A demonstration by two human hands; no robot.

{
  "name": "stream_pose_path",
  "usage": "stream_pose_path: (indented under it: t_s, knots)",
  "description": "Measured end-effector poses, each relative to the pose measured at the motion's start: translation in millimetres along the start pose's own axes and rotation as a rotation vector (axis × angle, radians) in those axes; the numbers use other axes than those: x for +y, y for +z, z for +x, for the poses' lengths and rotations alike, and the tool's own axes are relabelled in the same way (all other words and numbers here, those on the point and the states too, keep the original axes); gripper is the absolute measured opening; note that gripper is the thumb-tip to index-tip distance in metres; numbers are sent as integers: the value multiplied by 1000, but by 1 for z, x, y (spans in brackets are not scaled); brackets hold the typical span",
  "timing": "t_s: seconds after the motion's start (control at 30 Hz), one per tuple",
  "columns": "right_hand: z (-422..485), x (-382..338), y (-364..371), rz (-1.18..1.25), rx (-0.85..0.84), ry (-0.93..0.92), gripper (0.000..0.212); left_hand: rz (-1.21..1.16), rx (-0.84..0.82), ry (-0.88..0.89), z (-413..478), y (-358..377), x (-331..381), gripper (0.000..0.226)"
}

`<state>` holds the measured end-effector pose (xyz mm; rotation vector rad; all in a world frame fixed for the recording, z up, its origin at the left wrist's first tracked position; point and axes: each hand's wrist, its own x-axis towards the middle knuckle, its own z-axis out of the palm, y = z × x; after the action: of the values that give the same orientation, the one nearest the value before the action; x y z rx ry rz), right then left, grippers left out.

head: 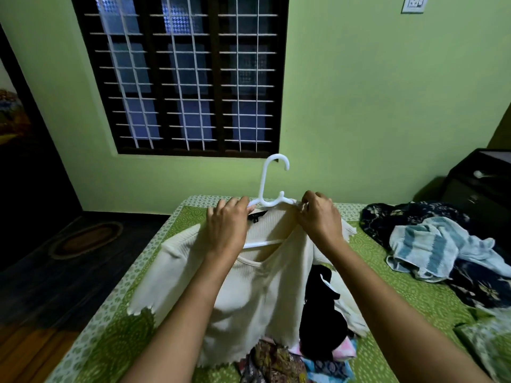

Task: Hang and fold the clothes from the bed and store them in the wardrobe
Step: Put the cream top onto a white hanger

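Head view, left grip [228,225] clasping white hanger [263,186]; right grip [318,217] pinching cream top [249,294]

A single wide head-worn view looks forward and down over the bed [414,294] toward the window [179,78], close behind the left hand [226,225] and right hand [320,217]; edges seem warped.

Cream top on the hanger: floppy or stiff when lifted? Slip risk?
Probably floppy: the cream top sags in folds below the hanger, sleeves drooping. Likely light: the thin hanger shows no bend. May slip: wide neckline, and the right hand pinches one shoulder at the hanger's end.
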<state>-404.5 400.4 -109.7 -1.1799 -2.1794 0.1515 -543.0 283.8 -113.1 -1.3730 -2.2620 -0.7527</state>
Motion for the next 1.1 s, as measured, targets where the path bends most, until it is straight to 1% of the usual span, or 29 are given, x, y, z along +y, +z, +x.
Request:
stream_pose_path:
  t_s: [0.1, 0.17, 0.2, 0.27, 0.33, 0.4, 0.47, 0.5, 0.53, 0.6, 0.63, 0.67, 0.73, 0.87, 1.0, 1.1]
  knots:
    - [11, 6, -13, 79, -86, -52, 15, 113, -31, 5, -3, 0, -8, 28]
    - [18, 11, -26, 142, -121, -22, 17, 135, -51, 0, -9, 1, -14, 31]
    - [21, 13, -31, 139, -110, -1, 16, 130, -44, 6, -11, 1, -16, 31]
    - [26, 16, -37, 48, -98, 51, 13, 114, -21, 20, -13, 2, -16, 32]
    - [28, 11, -40, -38, -203, 64, 17, 99, -18, 19, -12, 2, -12, 33]
    - [28, 1, -42, 22, -376, -72, 27, 67, -8, 1, -9, 3, -8, 33]
    - [19, -12, -43, 184, -525, -229, 38, 54, 9, -11, -9, 2, -6, 31]
    - [14, -17, -40, 274, -573, -255, 39, 48, 18, -14, -10, 2, -5, 30]
    - [8, -21, -37, 371, -585, -243, 37, 40, 30, -17, -11, 1, -4, 31]
    - [0, -29, -28, 570, -521, -149, 32, 45, 56, -16, -10, -1, -3, 31]
    - [-1, -32, -22, 634, -473, -102, 31, 54, 58, -7, -9, -3, -3, 31]
    - [-2, -36, -18, 645, -427, -76, 30, 53, 53, 5, -8, -4, -3, 30]
    - [-2, -43, -9, 595, -324, -50, 26, 6, 38, 16, -9, -5, -4, 30]
    - [-3, -45, 4, 492, -187, 10, 28, -217, 57, -16, -11, -8, -10, 30]
    - [1, -35, 4, 475, -67, 69, 29, -262, 85, -70, -13, -6, -37, 35]
    - [6, -32, -3, 501, -38, 77, 31, -311, 90, -105, -17, -5, -54, 32]
